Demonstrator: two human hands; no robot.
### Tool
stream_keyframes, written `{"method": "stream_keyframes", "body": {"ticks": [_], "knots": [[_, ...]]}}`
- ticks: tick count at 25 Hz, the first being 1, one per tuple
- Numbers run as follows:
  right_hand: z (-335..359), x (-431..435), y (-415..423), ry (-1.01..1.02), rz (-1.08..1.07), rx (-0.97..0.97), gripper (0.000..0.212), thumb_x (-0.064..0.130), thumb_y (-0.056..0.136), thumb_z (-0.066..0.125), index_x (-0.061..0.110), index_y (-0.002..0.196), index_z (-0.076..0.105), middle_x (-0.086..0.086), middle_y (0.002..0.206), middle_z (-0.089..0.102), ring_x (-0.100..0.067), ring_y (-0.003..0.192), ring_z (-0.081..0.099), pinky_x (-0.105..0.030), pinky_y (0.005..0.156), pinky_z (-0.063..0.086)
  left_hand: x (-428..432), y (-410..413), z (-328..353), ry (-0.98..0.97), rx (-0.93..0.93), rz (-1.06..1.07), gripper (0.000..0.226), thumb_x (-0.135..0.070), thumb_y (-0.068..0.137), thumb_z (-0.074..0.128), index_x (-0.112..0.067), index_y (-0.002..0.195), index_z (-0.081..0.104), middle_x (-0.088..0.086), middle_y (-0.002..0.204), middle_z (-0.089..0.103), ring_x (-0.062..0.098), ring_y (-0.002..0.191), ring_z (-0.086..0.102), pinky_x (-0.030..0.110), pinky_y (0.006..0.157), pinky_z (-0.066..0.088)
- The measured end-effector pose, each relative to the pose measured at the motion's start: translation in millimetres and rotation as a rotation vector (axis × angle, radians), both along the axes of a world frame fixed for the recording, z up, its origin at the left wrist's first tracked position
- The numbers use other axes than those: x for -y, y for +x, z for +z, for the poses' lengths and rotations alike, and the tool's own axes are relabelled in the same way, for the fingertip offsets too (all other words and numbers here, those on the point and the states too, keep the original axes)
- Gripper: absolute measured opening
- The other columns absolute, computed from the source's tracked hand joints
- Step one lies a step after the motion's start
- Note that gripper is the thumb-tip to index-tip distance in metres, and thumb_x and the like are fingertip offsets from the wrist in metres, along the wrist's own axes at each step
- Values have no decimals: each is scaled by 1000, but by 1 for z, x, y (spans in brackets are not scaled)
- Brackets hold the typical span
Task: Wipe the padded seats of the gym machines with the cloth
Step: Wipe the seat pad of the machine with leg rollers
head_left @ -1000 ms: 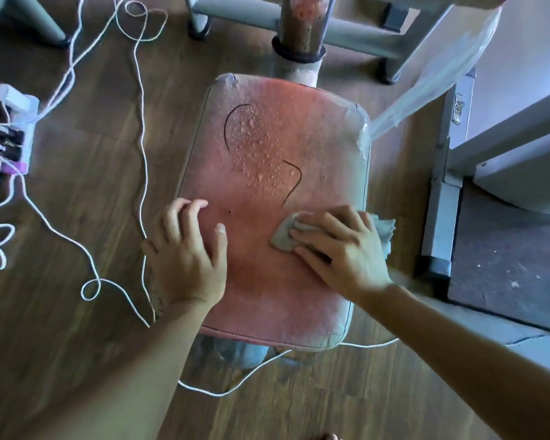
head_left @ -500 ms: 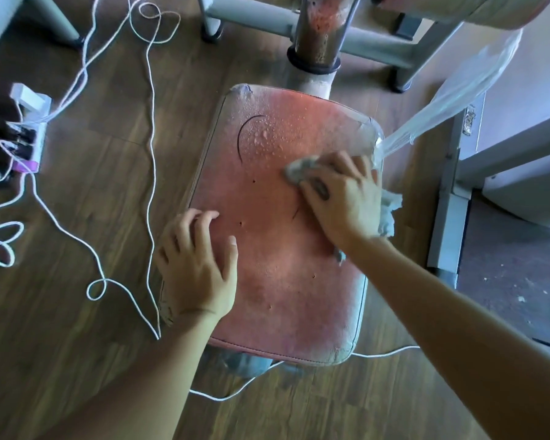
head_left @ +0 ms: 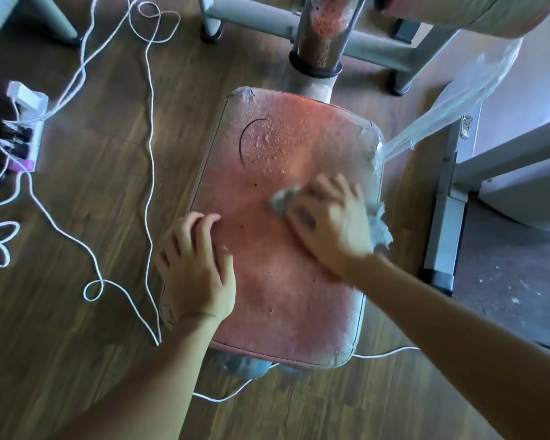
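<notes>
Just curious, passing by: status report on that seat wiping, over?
Right hand presses cloth on seat. Left hand rests on seat edge. Droplets at far end unwiped. Nothing blocking.

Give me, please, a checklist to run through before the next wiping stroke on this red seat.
1. Cloth pressed on the seat under the right hand: ok.
2. Left hand rests flat on the seat's near left edge, steadying it: ok.
3. Far part of the seat dry: not ok, water droplets lie there.
4. White cable off the pad's top: ok, it lies on the floor.
5. Cloth's wiping face clean: cannot tell, blurred and hidden.
</notes>
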State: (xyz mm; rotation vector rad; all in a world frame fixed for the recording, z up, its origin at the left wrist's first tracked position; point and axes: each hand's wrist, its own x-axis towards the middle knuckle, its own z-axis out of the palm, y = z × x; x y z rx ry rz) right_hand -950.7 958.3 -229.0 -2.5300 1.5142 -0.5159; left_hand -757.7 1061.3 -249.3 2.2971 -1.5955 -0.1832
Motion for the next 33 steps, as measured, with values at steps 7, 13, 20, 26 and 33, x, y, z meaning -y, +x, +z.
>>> {"method": "stream_keyframes", "body": {"ticks": [7, 13, 20, 26, 33], "knots": [[-6, 50, -5, -167, 398, -75, 16, 38, 96, 64, 29, 98, 76, 5, 104, 69, -27, 90, 55, -38, 76, 44, 2, 0, 1, 26, 18, 17, 44, -22, 84, 50, -22, 128, 57, 1, 136, 52, 32, 124, 50, 47, 92, 37], [-10, 51, 32, -95, 115, -1, 19, 38, 93, 64, 26, 100, 77, 6, 104, 67, -27, 94, 57, -43, 80, 46, 1, 0, -1, 42, -1, 24, 45, -27, 84, 48, -25, 128, 56, 2, 138, 52, 31, 125, 49, 47, 94, 37], [-6, 100, 40, -153, 281, -103, 18, 40, 93, 61, 30, 100, 75, 3, 102, 66, -28, 97, 54, -43, 82, 47, 2, 0, 1, -13, -52, 27, 45, -26, 80, 50, -24, 124, 58, 1, 133, 53, 28, 124, 49, 44, 99, 36], [-8, 36, 64, -48, 108, -40, 22, 38, 94, 58, 22, 98, 73, -1, 103, 63, -32, 93, 55, -41, 77, 40, 1, 2, -3, -39, -91, 20, 46, -26, 82, 49, -19, 126, 60, 6, 134, 55, 32, 122, 50, 44, 100, 38], [5, 148, 70, -97, 10, -195, 28, 41, 95, 53, 26, 107, 72, -2, 117, 61, -33, 111, 53, -43, 93, 38, 1, 2, -1, -56, -159, 24, 44, -22, 83, 51, -18, 126, 59, 4, 135, 52, 26, 124, 47, 39, 106, 36]]}}
